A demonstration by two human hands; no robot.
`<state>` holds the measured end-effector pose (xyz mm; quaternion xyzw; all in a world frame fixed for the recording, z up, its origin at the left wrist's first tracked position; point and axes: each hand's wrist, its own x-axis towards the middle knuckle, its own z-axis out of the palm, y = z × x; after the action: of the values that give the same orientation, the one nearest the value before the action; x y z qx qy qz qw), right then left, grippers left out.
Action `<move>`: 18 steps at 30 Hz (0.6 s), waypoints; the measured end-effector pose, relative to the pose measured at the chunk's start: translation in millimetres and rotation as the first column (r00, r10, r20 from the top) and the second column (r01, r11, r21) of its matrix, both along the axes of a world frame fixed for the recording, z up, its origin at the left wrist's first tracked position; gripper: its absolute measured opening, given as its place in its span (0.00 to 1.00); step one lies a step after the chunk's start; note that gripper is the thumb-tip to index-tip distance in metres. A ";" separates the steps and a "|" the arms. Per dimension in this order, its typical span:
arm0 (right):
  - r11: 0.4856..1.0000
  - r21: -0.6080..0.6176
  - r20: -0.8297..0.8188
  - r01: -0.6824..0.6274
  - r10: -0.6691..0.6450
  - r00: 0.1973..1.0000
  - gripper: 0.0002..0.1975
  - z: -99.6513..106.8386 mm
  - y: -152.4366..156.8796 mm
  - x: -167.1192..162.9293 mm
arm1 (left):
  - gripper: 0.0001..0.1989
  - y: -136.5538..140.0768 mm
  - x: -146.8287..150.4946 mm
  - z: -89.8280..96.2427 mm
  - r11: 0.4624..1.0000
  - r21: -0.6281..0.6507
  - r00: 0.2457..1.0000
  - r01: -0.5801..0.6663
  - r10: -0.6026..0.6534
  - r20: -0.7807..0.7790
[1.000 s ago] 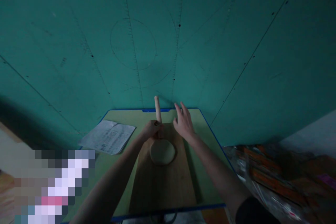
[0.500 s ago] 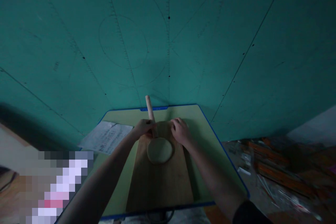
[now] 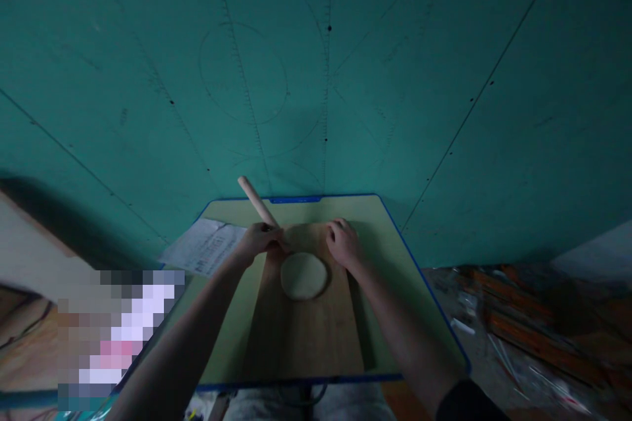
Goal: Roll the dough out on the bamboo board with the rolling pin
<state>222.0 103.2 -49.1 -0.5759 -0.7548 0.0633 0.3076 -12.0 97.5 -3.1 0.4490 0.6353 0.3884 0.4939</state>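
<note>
A round, flat piece of dough [image 3: 304,276] lies on a wooden board [image 3: 306,342], toward its far half. My left hand [image 3: 257,241] is closed around the near end of a slim rolling pin [image 3: 257,200]. The pin slants away to the upper left, past the board's far edge. At the board's far right corner sits my right hand [image 3: 342,242], fingers curled inward. Whatever is under those fingers, the board's edge or something else, is hidden. Neither hand touches the dough.
The board rests on a pale table [image 3: 390,316] with a blue rim. A printed sheet of paper [image 3: 203,248] lies at its left. Behind stands a green wall [image 3: 296,79] with pencil marks. Clutter [image 3: 523,316] covers the floor on the right.
The rolling pin has swung from nearly upright in view to a leftward slant, and my left hand has drawn a little left of the dough. My right hand stays at the far right corner.
</note>
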 end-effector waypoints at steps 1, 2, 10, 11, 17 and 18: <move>1.000 -0.001 -0.002 0.000 0.000 1.000 0.12 -0.6 0.3 0.0 | 0.17 -2.8 -1.5 -0.4 1.000 0.000 1.000 -0.011 0.011 0.010; 1.000 -0.005 -0.002 0.000 0.000 1.000 0.12 -1.1 0.5 0.1 | 0.18 -5.3 -2.6 -0.7 1.000 -0.002 1.000 -0.019 0.019 0.020; 1.000 -0.006 -0.014 -0.014 0.014 1.000 0.12 -3.1 1.1 1.9 | 0.18 -24.1 -13.4 3.7 0.999 -0.005 0.999 -0.046 0.046 0.012; 1.000 -0.006 -0.016 -0.016 0.016 1.000 0.12 -3.3 1.1 2.0 | 0.18 -27.1 -15.6 4.3 0.999 -0.005 0.999 -0.047 0.047 0.002; 1.000 0.005 -0.032 -0.016 0.016 0.999 0.13 -5.7 2.0 1.7 | 0.18 -41.6 -22.2 -0.6 0.997 0.011 0.997 -0.071 0.071 -0.039; 1.000 0.008 -0.034 -0.017 0.017 0.999 0.13 -6.4 2.3 1.6 | 0.18 -43.2 -22.1 -2.0 0.997 0.019 0.996 -0.077 0.077 -0.043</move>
<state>223.6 105.5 -55.5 -0.5672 -0.7545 0.0728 0.3221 -34.1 54.3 -5.0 0.4368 0.6593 0.4028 0.4608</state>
